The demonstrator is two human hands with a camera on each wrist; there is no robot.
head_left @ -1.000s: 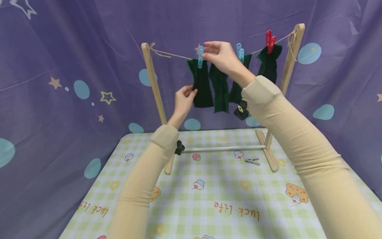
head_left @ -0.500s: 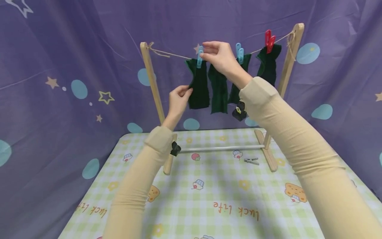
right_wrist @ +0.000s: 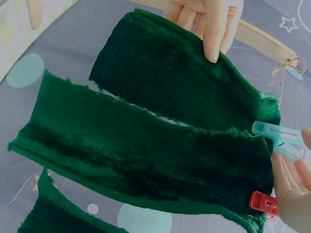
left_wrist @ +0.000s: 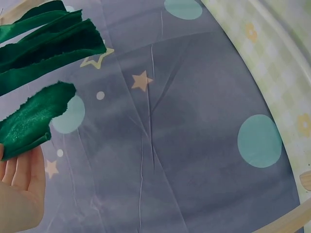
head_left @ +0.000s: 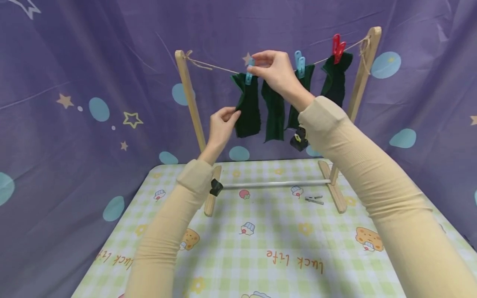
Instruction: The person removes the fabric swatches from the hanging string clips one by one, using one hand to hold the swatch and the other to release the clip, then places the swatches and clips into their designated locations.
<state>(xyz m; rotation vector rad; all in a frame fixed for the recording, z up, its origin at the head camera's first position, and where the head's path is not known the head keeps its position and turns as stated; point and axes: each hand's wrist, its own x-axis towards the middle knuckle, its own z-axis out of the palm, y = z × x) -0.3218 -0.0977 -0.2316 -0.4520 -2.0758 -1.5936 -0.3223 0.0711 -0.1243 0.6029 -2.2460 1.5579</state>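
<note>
At the left end of the string hangs a dark green velvet cloth piece [head_left: 249,118], its side edge pinched between the thumb and fingers of my left hand [head_left: 220,128]. In the right wrist view that thumb lies over the cloth edge. A light blue clothespin [head_left: 248,78] sits on the top of this cloth at the string. My right hand [head_left: 277,72] holds the clothespin by its handle end, thumb in front. Beside it hangs a second green cloth [head_left: 275,118], with a red clothespin [right_wrist: 262,203] at its top in the right wrist view.
Two more green cloths hang to the right, under a blue clothespin [head_left: 301,66] and a red clothespin [head_left: 338,49]. Wooden posts [head_left: 363,78] hold the string. A grey clothespin [head_left: 314,200] lies on the checked tablecloth [head_left: 275,236]. A purple curtain [head_left: 112,62] stands behind.
My left hand has moved a little to the left, drawing the lower part of the cloth with it. My right hand has stayed at the blue clothespin.
</note>
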